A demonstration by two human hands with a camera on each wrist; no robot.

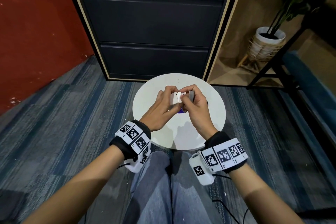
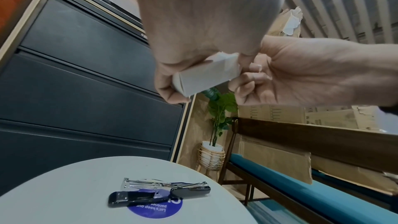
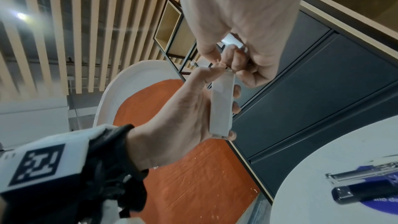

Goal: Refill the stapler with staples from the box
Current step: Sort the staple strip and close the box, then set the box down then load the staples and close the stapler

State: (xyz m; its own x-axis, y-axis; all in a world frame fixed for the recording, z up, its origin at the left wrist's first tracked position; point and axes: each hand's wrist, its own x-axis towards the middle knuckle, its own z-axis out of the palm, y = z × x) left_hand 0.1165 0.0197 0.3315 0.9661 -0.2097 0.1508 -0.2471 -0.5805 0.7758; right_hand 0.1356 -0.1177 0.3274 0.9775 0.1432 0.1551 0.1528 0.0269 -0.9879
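- My left hand (image 1: 160, 109) holds a small white cardboard box (image 2: 207, 74) above the round white table (image 1: 214, 125), fingers curled round its long sides; the grip is closed on the box.
- The box is a slim rectangular carton with matte, smooth faces and sharp folded edges; from the right wrist view it shows as a narrow slab (image 3: 221, 106) standing on end in my palm.
- My right hand (image 1: 196, 109) meets the box at its open end, thumb and fingertips (image 2: 247, 78) pinching there at a white flap; its grip is closed on the box end. In the head view a grey block shows by this hand's fingers, but I cannot tell what it is.
- The stapler (image 2: 159, 192) lies on the table below my hands, opened out flat: a glossy black plastic top arm beside a bright chromed metal magazine rail.
- It rests partly over a round blue sticker (image 2: 155, 209) with white lettering.
- Behind the table stands a dark cabinet (image 1: 151, 23) with flat drawer fronts and a pale wooden edge.
- A potted plant (image 1: 267, 42) in a white pot with a woven stand sits to the right, on the floor.
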